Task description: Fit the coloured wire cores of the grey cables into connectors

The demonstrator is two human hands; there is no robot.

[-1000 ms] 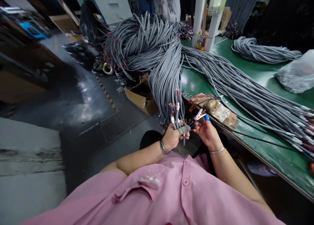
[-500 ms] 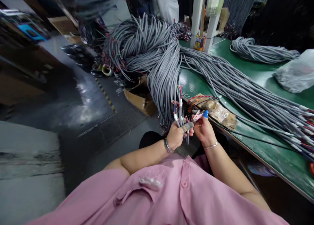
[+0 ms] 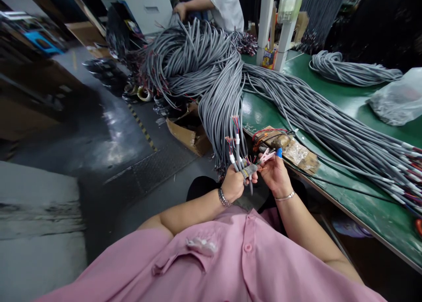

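Note:
My left hand [image 3: 233, 184] is closed round several grey cables [image 3: 238, 149], their stripped ends fanning into thin coloured wires. A grey cover with a yellow band [image 3: 248, 170] sits on its thumb, pressed over the cables. Just to the right, my right hand [image 3: 276, 176] has its fingers on a pink clip [image 3: 266, 156], whose jaws point at the left thumb. The right thumb wears a blue tip cover [image 3: 279, 152]. Thin wires show between the two hands; the fingertips behind the clip are partly hidden.
A thick heap of grey cables [image 3: 220, 91] hangs over the edge of the green table [image 3: 349, 187]. A taped brown block [image 3: 296, 154] with cords lies near my right hand. An open carton [image 3: 184, 135] is on the floor. Behind the heap, a person's arm [image 3: 198, 4] reaches in.
My left hand and its cables have shifted slightly left. My right thumb has moved a little right. The other person's arm has come down to the back of the cable heap, uncovering a grey box.

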